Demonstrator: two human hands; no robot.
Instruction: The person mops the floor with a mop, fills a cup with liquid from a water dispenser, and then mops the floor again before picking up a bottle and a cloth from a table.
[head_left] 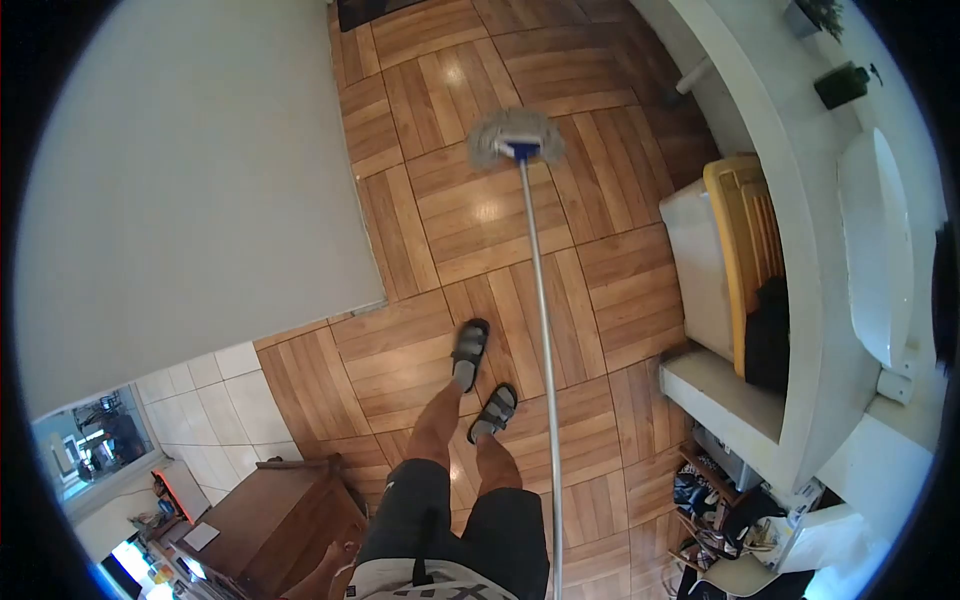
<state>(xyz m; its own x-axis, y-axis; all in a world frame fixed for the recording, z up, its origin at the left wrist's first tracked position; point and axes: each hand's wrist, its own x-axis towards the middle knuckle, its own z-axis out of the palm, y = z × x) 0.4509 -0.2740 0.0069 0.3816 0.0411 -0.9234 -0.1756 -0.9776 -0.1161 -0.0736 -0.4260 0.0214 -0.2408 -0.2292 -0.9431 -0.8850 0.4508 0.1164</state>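
Observation:
A mop with a grey string head [517,137] and a blue clamp rests on the wood-patterned floor in front of me. Its long metal handle [543,320] runs down past the right side of my legs and leaves the view at the bottom edge. Whatever grips the handle's upper end is out of sight, and so is my right hand. My left hand [343,556] hangs by my dark shorts, near the brown wooden cabinet [275,525]. It appears small and partly hidden; its fingers look loosely apart, with nothing visible in them.
A grey-white wall [200,200] juts in at the left. On the right, a yellow-lidded bin [735,260] sits under a counter with a white basin [875,250] and a green bottle [842,87]. A chair [735,575] and clutter stand lower right. A dark mat [370,10] lies ahead.

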